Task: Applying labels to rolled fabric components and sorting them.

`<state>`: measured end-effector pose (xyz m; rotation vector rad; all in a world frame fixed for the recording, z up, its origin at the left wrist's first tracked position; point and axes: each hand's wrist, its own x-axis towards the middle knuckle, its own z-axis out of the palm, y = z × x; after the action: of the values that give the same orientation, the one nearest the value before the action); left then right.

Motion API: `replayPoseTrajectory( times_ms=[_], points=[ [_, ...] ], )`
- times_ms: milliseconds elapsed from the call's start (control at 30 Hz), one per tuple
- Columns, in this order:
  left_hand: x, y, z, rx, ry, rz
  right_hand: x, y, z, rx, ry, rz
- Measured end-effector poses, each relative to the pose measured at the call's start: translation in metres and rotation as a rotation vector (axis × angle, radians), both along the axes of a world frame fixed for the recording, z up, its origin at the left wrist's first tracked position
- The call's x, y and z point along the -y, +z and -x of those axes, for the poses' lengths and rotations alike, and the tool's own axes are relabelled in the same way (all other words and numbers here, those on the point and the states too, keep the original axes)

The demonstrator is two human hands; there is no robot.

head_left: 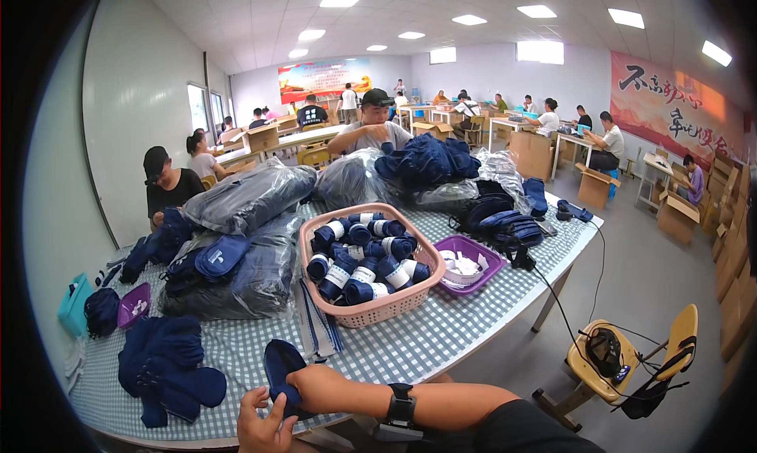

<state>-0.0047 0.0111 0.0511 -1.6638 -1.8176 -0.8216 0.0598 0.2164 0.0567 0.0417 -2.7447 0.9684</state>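
At the near edge of the table, a navy sock-like cloth piece is between my hands. My right hand is closed around its right side, fingers curled and partly hidden. My left hand is bent at the cloth's lower left edge, its fingertips against the fabric. To the left lies a loose pile of navy cloth pieces. Beyond my hands stands a pink basket filled with rolled navy cloth bundles wrapped in white bands. Striped cloth strips lie beside the basket.
A purple tray holds white paper bands. Large plastic-wrapped bundles and navy heaps cover the far side of the checked table. A person sits across; another is at left. A yellow chair with cables stands right.
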Motion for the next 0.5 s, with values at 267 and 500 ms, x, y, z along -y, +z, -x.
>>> replayPoseTrajectory(
  times_ms=[267, 500],
  points=[
    [-0.009, 0.008, 0.005, -0.048, -0.016, 0.166, -0.001, -0.001, 0.000, 0.016, 0.018, 0.014],
    [-0.015, 0.012, 0.011, -0.109, -0.057, 0.133, -0.003, -0.001, 0.002, 0.010, 0.047, 0.035]
  ],
)
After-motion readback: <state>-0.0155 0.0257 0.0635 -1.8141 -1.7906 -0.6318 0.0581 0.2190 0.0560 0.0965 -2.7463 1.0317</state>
